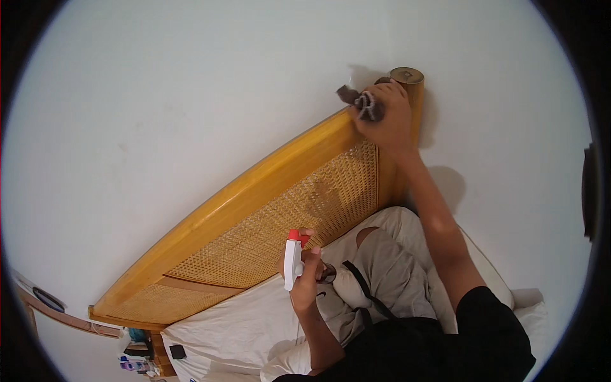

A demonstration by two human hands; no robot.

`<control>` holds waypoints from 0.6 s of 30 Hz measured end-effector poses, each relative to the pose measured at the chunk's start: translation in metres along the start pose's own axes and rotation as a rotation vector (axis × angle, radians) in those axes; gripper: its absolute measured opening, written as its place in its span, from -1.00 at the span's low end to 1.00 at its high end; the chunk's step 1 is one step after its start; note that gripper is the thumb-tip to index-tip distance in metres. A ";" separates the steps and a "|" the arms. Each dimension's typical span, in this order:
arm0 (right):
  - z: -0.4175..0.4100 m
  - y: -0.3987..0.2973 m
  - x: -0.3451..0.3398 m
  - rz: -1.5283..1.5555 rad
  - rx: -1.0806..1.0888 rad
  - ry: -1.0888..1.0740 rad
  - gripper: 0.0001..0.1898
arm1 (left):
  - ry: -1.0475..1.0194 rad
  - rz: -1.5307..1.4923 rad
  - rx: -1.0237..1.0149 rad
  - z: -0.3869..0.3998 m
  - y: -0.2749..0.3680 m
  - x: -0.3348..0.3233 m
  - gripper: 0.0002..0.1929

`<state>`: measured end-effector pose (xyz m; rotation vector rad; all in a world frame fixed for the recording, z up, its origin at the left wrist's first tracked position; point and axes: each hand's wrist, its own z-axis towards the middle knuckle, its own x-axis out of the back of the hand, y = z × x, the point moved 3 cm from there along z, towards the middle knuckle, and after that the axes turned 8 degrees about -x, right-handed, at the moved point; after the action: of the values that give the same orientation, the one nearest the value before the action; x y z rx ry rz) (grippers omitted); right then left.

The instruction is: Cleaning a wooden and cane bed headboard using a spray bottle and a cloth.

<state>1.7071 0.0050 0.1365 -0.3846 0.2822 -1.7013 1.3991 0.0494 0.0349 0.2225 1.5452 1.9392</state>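
With my right hand [389, 114] I grip a dark brown cloth [370, 106] against the top rail of a wooden headboard [238, 191], beside its round corner post [407, 76]. A woven cane panel [267, 238] fills the headboard below the rail. My left hand [305, 279] is closed around a spray bottle with a white and red trigger head [292, 260], held in front of the cane panel. The bottle's body is mostly hidden by the hand.
White bedding [248, 324] covers the bed under my knees. A small black item [177, 352] lies on it at the lower left. Beyond are a wooden bedside unit [161, 353] and several packages [136, 365]. White walls [167, 95] meet behind the corner post.
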 end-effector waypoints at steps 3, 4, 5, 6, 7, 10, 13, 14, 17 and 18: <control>-0.013 -0.035 -0.021 0.072 -0.093 -0.254 -0.63 | 0.039 0.016 -0.012 -0.002 0.007 0.005 -0.68; -0.017 -0.058 -0.029 0.073 -0.041 -0.275 -0.65 | 0.044 0.020 -0.014 -0.004 0.008 0.008 -0.68; -0.021 -0.083 -0.036 0.069 0.007 -0.295 -0.66 | 0.068 0.035 -0.004 -0.007 0.009 0.010 -0.72; -0.031 -0.105 -0.048 0.120 0.031 -0.311 -0.63 | 0.097 0.056 0.004 -0.010 0.010 0.014 -0.75; -0.041 -0.126 -0.059 0.168 0.053 -0.325 -0.59 | 0.096 0.065 0.004 -0.011 0.008 0.017 -0.75; -0.069 -0.191 -0.085 0.250 0.168 -0.606 -0.47 | 0.194 0.103 -0.063 -0.014 0.011 0.026 -0.91; -0.085 -0.215 -0.088 0.328 0.288 -0.653 -0.46 | 0.251 0.062 -0.099 -0.014 0.019 0.023 -0.88; -0.087 -0.217 -0.086 0.366 0.347 -0.666 -0.48 | 0.253 0.066 -0.117 -0.013 0.020 0.019 -0.88; -0.081 -0.186 -0.081 0.667 0.343 -0.681 -0.55 | 0.222 0.060 -0.139 -0.012 0.011 0.018 -0.92; -0.076 -0.173 -0.075 0.661 0.335 -0.674 -0.55 | 0.193 0.043 -0.140 -0.010 0.008 0.018 -0.92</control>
<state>1.5303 0.1047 0.1284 -0.5185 -0.3420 -0.8758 1.3770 0.0505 0.0344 0.0081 1.5267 2.1456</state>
